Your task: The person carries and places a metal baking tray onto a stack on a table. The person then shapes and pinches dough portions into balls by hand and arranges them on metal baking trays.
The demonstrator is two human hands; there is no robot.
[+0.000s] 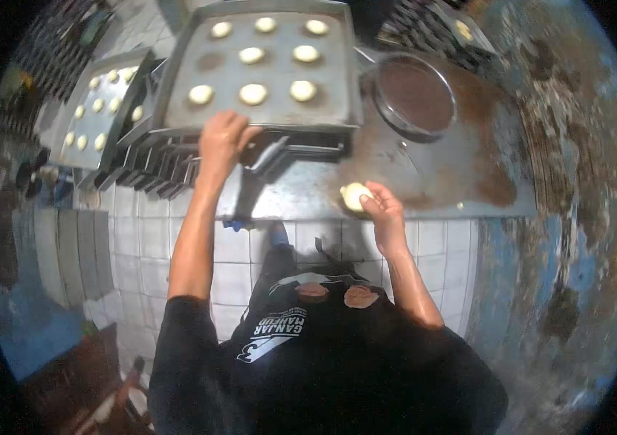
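Over a worn metal bench (439, 181) fronted with white tiles, I see the left hand (223, 141) gripping a baking tray (337, 65) (eight dough rounds), right hand (384, 210) fingers pinching a dough piece (353, 195); shirt reads "GANJAR MAHFUD".

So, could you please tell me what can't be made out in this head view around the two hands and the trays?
- Left hand: its fingertips curl over the edge of the baking tray, so the grip is hidden.
- Dough piece: partly covered by the right hand.
- Second tray: blurred and dim at the fisheye edge.
- Round sieve: contents too dark to tell.
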